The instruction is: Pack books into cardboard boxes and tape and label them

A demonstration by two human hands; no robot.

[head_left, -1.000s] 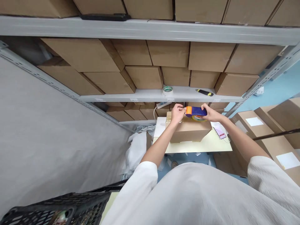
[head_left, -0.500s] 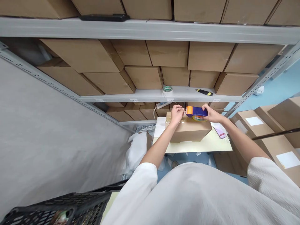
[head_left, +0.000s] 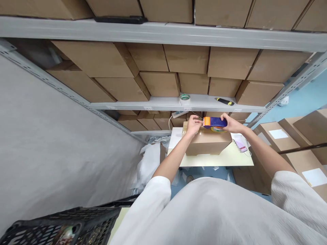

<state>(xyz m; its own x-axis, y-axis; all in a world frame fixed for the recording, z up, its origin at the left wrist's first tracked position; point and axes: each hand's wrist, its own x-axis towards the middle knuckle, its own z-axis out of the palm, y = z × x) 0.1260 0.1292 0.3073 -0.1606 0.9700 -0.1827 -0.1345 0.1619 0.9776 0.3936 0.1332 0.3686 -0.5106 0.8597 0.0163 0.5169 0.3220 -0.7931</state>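
Note:
A cardboard box (head_left: 207, 147) stands on a small pale-topped table, with clear tape along its left top edge. Over the box's top, my right hand (head_left: 231, 123) grips a tape dispenser (head_left: 217, 122), dark blue with an orange front and a roll of tape underneath. The dispenser lies sideways, its orange end pointing left. My left hand (head_left: 194, 125) is closed in a pinch right at that orange end. What lies between its fingertips is too small to make out.
Behind the table rises a grey shelf rack (head_left: 163, 32) packed with cardboard boxes. A white tape roll (head_left: 184, 99) and a utility knife (head_left: 224, 101) lie on its shelf. A phone (head_left: 240, 144) rests right of the box. Labelled cartons (head_left: 277, 134) stand right; a black crate (head_left: 63, 229) sits lower left.
My left fingers have shifted slightly at the dispenser's orange end. The dispenser and box stay nearly in place; the whole view has moved a little.

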